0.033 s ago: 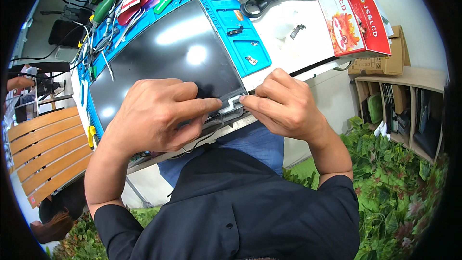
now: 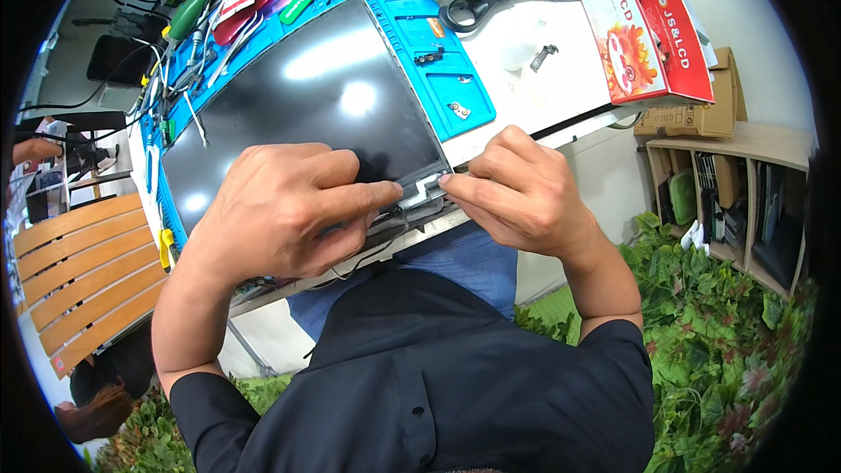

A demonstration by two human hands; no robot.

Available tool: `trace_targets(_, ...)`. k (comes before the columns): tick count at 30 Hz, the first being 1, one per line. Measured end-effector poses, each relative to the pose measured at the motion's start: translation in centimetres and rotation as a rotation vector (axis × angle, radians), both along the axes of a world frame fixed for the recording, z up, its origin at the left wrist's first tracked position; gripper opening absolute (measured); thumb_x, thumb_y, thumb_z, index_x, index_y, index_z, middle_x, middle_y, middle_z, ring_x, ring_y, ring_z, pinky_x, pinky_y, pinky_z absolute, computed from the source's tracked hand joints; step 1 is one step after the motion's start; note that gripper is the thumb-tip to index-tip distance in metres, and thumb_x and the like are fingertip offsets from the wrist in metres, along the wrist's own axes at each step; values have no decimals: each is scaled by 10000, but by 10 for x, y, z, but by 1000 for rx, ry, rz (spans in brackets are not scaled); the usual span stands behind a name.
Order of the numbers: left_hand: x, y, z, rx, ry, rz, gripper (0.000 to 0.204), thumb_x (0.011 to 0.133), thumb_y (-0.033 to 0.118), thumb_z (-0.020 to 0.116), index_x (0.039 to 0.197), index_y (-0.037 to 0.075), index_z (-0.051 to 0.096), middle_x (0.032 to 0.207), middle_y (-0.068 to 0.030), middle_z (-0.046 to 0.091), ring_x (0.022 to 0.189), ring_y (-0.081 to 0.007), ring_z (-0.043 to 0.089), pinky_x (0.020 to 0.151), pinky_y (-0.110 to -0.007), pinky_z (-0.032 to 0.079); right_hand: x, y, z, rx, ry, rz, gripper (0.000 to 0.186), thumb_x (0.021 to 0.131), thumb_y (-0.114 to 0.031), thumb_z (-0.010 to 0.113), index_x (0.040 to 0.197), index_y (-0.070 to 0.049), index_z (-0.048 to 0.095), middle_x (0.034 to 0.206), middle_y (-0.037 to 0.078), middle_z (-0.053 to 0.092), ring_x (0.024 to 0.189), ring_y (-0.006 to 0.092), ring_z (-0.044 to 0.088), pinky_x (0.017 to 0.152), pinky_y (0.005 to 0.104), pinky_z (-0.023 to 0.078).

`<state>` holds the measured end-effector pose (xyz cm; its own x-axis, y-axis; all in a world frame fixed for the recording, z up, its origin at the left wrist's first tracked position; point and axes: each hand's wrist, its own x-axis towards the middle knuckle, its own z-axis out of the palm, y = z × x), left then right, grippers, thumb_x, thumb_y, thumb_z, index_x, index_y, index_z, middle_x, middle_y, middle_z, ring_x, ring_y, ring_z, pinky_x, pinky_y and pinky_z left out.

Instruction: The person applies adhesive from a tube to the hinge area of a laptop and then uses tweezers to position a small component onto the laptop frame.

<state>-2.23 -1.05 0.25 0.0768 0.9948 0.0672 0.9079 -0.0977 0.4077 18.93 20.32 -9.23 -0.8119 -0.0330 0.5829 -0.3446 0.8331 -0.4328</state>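
Note:
A dark, glossy screen panel (image 2: 307, 79) lies tilted on a blue work mat (image 2: 451, 92), with lights reflected in its face. At its lower right corner sits a silver, step-shaped metal bracket (image 2: 424, 189). My left hand (image 2: 293, 206) lies over the panel's near edge, index finger stretched to the bracket's left end, the other fingers curled; what lies under them is hidden. With fingertips pinched together, my right hand (image 2: 521, 197) touches the bracket's right end. A thin dark cable (image 2: 357, 261) hangs by the table's near edge, below the left hand.
Black-handled scissors (image 2: 477, 0), a small black part (image 2: 543, 56) and a red and white box (image 2: 644, 35) occupy the table's right side. Cables and tools, including a green-handled one (image 2: 200, 4), crowd the left. A wooden slatted seat (image 2: 83, 263) stands at the left.

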Motion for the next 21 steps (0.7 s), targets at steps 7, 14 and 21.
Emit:
trace_targets(7, -10, 1, -5, -18, 21, -109, 565, 701, 127, 870, 1262, 192, 862, 744, -15, 439, 602, -226, 520, 526, -408, 399, 11, 2, -8, -85, 14, -34, 345, 734, -40, 949, 1054, -78, 826, 860, 7, 648, 782, 211, 615, 632, 336, 504)
trace_targets(14, -21, -2, -3, 63, -24, -136, 510, 718, 126, 883, 1222, 66, 826, 813, -8, 557, 651, -204, 619, 551, -377, 487, 13, 5, -14, -134, 67, -83, 404, 704, -34, 947, 1090, -67, 835, 880, 42, 688, 755, 259, 622, 658, 376, 499)
trace_targets(21, -60, -23, 30, 247, 91, 278, 377, 799, -11, 842, 1159, 98, 868, 817, -62, 672, 667, -242, 681, 591, -372, 540, 5, 6, -9, -192, 183, -70, 399, 763, 4, 864, 1154, -40, 796, 882, 52, 672, 688, 248, 621, 610, 363, 498)
